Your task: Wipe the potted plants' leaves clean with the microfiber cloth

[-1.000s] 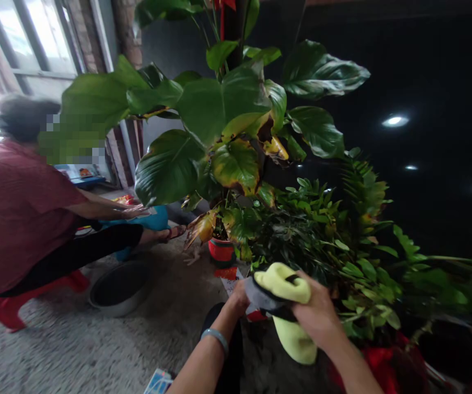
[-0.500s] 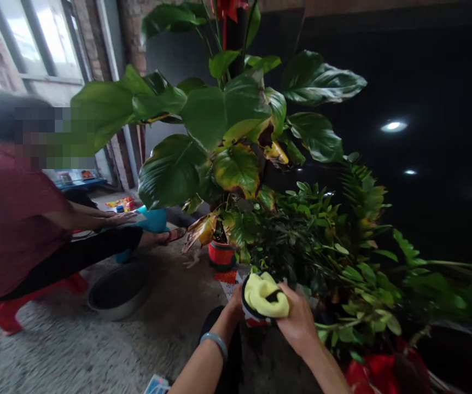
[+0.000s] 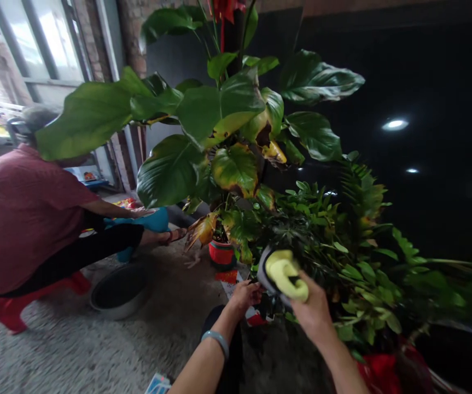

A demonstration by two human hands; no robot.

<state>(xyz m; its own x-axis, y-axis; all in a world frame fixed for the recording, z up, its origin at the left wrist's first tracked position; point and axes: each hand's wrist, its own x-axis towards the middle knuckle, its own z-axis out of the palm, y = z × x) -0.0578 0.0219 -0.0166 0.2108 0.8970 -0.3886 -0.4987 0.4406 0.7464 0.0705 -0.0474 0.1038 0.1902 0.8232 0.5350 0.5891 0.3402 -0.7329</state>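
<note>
My right hand (image 3: 312,309) grips a yellow cloth (image 3: 283,273) with a dark grey edge, bunched up and blurred by motion. Just left of the cloth is my left hand (image 3: 246,295), fingers curled together by dark green leaves; what they hold, if anything, is too small to make out. A pale bangle (image 3: 216,340) circles my left wrist. Leafy plants (image 3: 318,241) stand right behind both hands. A tall plant with big leaves, some of them yellow and brown (image 3: 236,169), grows from a red pot (image 3: 221,253) a little farther off.
To the left a person in a red shirt (image 3: 34,208) sits on a red stool (image 3: 8,309), a hand near a blue container (image 3: 156,220). A grey basin (image 3: 118,312) stands on the concrete floor. A dark, shiny panel (image 3: 424,98) rises behind the plants.
My right hand has lifted the cloth up and to the right, away from my left hand. My left hand has moved slightly right and up. The seated person has leaned forward.
</note>
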